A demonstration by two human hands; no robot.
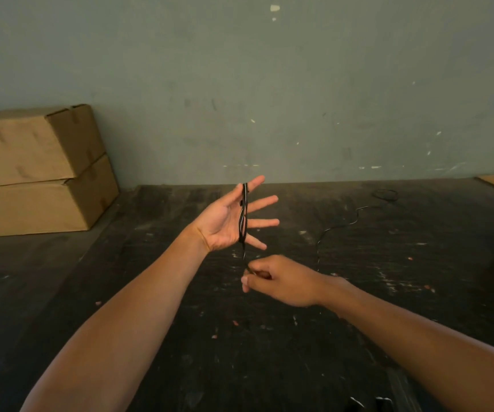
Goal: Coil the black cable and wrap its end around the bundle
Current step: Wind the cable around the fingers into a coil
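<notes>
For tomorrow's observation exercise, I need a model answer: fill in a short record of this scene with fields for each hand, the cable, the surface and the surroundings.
left hand: open, palm up, fingers spread, cable loops across the fingers
right hand: pinching the cable just below the left hand
black cable: few loops wound; the rest trails over the surface to the right
surface: dark, scuffed
surroundings: two stacked cardboard boxes at left, against a grey-green wall
</notes>
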